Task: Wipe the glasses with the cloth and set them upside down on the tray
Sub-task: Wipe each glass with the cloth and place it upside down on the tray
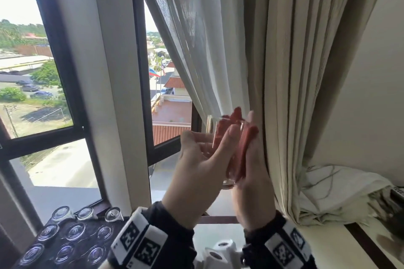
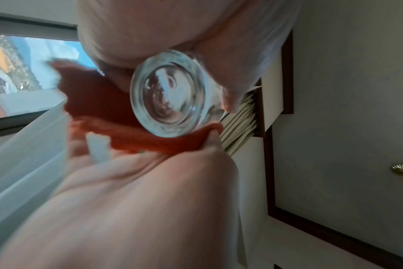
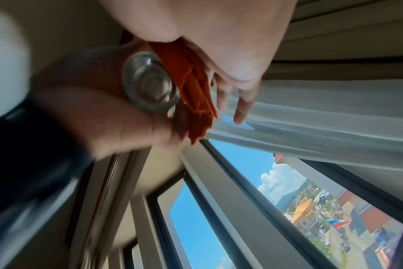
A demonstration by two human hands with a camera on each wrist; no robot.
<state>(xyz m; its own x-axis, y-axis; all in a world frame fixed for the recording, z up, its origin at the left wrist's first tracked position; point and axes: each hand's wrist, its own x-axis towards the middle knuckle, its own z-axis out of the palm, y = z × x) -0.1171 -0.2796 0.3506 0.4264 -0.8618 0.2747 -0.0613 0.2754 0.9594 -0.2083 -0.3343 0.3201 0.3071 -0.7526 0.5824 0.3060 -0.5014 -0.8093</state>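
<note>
I hold a clear glass (image 1: 211, 125) up in front of the window, rim upward. My left hand (image 1: 196, 159) grips it, with the thumb laid across its front. A red cloth (image 1: 251, 135) is folded over the rim, part inside the glass and part outside. My right hand (image 1: 253, 172) holds the cloth against the glass's right wall, fingers pointing up. The thick base of the glass (image 2: 168, 92) faces the left wrist view, with the cloth (image 2: 117, 112) beside it. The right wrist view also shows the glass base (image 3: 150, 91) and cloth (image 3: 191, 87). At the lower left, a dark tray (image 1: 87, 228) carries several upside-down glasses (image 1: 75, 230).
A dark-framed window (image 1: 65, 98) is straight ahead. Sheer and beige curtains (image 1: 295, 72) hang just behind and to the right of my hands. Crumpled white fabric (image 1: 338, 192) lies at the right. A white object (image 1: 220, 249) sits below, between my wrists.
</note>
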